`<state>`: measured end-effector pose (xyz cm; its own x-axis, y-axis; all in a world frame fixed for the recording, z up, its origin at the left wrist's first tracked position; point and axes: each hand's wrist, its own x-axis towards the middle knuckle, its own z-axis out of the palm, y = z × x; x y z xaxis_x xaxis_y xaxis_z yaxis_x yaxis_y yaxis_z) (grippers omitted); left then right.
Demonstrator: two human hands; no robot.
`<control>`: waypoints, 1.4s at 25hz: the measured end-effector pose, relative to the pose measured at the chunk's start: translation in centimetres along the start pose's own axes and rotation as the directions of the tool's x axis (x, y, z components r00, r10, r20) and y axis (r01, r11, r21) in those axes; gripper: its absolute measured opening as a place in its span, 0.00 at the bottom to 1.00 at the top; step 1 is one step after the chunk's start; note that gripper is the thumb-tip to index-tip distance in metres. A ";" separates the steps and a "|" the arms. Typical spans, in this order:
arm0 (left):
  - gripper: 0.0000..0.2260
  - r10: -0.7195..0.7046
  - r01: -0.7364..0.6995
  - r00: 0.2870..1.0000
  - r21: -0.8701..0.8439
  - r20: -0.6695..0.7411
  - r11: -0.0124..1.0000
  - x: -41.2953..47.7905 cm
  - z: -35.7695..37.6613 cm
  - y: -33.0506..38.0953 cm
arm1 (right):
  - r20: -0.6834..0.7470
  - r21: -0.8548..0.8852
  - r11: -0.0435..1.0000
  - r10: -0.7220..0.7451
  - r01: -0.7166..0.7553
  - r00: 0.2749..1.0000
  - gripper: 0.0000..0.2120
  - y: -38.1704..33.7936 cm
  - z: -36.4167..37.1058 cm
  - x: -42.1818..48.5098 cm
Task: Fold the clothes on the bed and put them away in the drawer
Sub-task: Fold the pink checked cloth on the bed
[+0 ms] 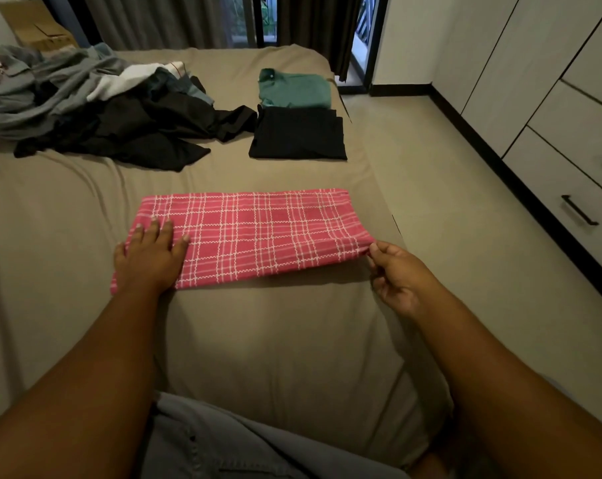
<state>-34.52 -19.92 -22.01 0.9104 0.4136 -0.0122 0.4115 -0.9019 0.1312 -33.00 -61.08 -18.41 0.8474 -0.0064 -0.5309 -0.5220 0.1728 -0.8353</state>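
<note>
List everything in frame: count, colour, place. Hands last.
pink plaid cloth: 1, pink with white checks, folded into a long strip, mid-bed
folded green garment: 1, green, far right part of the bed
folded black garment: 1, black, just nearer than the green one
unfolded clothes pile: 1 heap, grey, black and white, far left part of the bed
bed: 1, tan sheet, fills most of the view
drawers: several, white with black handles, right wall
cardboard box: 1, brown, top left behind the pile
curtains: dark, behind the bed
grey legwear: 1, on the person, bottom centre
left hand: flat on the cloth's left end
right hand: pinches the cloth's near right corner
</note>
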 end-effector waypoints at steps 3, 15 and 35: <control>0.30 0.002 -0.002 1.000 -0.009 0.008 1.000 -0.3 -0.1 0.1 | 0.072 -0.004 1.000 0.009 -0.009 0.997 0.09 -0.2 -0.6 0.3; 0.36 -0.120 0.121 0.992 -0.035 0.040 0.992 -1.1 -1.5 0.7 | 0.029 -0.952 0.219 -0.627 0.212 0.779 0.19 1.2 3.4 -1.6; 0.08 -0.166 -0.015 0.945 -0.541 -0.283 0.841 -5.8 -7.8 9.7 | 0.471 -0.399 0.828 -0.184 0.394 0.863 0.31 1.1 15.2 0.0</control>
<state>-36.12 -30.07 -12.98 0.7796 0.5753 0.2475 0.3090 -0.6970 0.6471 -32.08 -45.90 -17.18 0.8727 0.4269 -0.2371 -0.1370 -0.2520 -0.9580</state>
